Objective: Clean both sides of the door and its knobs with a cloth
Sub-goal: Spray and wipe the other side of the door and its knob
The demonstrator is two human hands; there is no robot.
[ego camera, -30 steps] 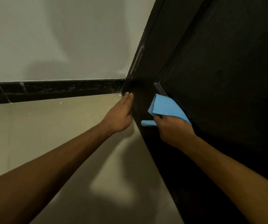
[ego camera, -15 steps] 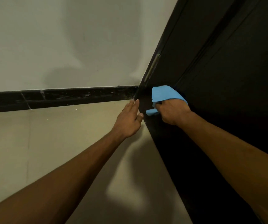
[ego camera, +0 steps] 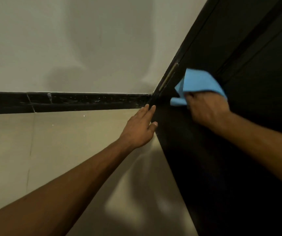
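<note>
The dark door (ego camera: 239, 150) fills the right side of the head view, standing at an angle to the pale wall (ego camera: 68, 40), its lower edge running down toward the near floor. A folded blue cloth (ego camera: 199, 82) lies flat against the door's face, low down and close to the hinge side, just to the right of the metal hinge (ego camera: 169, 77) that shows as a pale strip along the door's edge. The right hand (ego camera: 206, 109) grips the cloth, fingers curled round its lower fold and knuckles toward the camera, pressing it onto the door; a tail of cloth sticks out to the left of the hand. The cloth's upper edge is slightly blurred. The left hand (ego camera: 140, 128) is to the left of the door's bottom corner, its fingers straight and laid together, the tips touching the door's narrow edge near the floor and the thumb resting against that edge; it holds nothing. Both bare forearms reach in from the lower corners of the view. To the left of the door a black skirting board (ego camera: 68, 103), scuffed with pale marks, runs along the base of the wall, and below it lies the beige tiled floor (ego camera: 51, 150), with soft shadows falling beside the door
</note>
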